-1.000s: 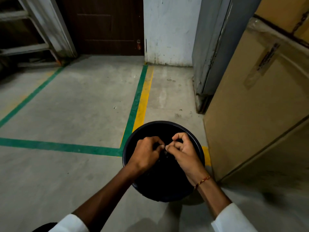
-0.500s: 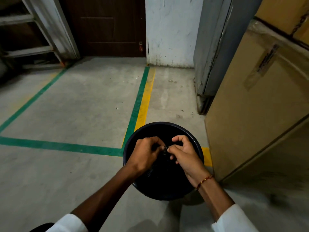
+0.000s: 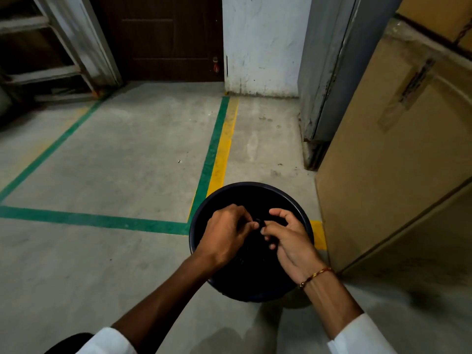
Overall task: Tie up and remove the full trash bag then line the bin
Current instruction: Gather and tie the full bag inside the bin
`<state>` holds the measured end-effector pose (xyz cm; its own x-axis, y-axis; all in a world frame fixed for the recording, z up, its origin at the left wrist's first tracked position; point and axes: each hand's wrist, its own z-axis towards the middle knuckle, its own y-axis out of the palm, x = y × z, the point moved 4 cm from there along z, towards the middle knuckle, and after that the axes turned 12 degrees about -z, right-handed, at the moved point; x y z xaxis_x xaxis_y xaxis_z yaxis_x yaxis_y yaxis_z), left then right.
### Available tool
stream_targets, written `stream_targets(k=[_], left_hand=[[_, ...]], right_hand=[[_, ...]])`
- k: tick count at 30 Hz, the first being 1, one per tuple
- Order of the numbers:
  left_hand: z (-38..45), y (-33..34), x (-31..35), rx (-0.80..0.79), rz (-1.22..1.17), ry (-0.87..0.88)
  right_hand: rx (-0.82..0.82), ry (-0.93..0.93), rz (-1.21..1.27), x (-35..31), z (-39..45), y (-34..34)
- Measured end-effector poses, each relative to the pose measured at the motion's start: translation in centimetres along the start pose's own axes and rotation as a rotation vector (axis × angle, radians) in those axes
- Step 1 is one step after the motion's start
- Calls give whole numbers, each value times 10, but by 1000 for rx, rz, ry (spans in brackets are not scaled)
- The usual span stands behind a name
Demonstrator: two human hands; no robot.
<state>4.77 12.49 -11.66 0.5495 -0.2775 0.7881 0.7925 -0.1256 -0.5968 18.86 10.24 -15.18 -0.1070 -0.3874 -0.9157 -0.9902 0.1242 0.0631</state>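
Since a moment ago both hands have slid a little apart over the mouth of the bin, and the right thumb now lifts clear where before it was tucked in beside the left fingers. The left hand (image 3: 224, 235) is curled, its fingertips pressed together on a small dark twist of the trash bag (image 3: 258, 222) at the centre of the opening. The right hand (image 3: 288, 238) meets it from the other side, lower fingers bent in toward that same twist, thumb raised above; whether those fingers truly grip the plastic I cannot tell.

The bin (image 3: 251, 186) is round and black with a smooth, faintly glossy rim, standing on the floor just beside a tall cardboard box (image 3: 388, 159). Inside, everything is black on black: the bag's plastic shows only as faint creases under the hands, and what it holds is hidden.

The concrete floor (image 3: 115, 162) is grey, rough and scuffed, marked with a green painted line (image 3: 212, 152) and a yellow one (image 3: 224, 149) running side by side toward the bin. The box is plain brown card with a strip of tape across its face, its top cut off by the frame. A thin red and gold thread bracelet (image 3: 316, 275) circles the right wrist, and white cuffs show at the bottom edge.
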Motion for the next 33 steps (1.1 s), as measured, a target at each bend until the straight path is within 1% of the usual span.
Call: stream_targets(k=[5, 9, 12, 17, 23, 27, 30, 33], left_hand=[[-2, 1, 0, -24, 152, 12], [-2, 4, 1, -50, 289, 57], [0, 3, -1, -61, 308, 79], [0, 2, -5, -95, 161, 85], [-15, -1, -7, 12, -156, -44], [-25, -3, -11, 28, -246, -124], [-29, -1, -16, 96, -318, -216], [-34, 7, -22, 174, -515, -388]], right_hand=[[-34, -92, -159, -1, -7, 1], [-36, -180, -273, 1, -7, 7], [-19, -204, -300, 2, -5, 10], [-2, -196, -307, -1, -5, 9], [42, -226, -357, -3, -9, 14], [46, -200, -407, -3, -5, 10], [62, -175, -425, -1, -2, 5], [40, -193, -503, 0, -1, 5]])
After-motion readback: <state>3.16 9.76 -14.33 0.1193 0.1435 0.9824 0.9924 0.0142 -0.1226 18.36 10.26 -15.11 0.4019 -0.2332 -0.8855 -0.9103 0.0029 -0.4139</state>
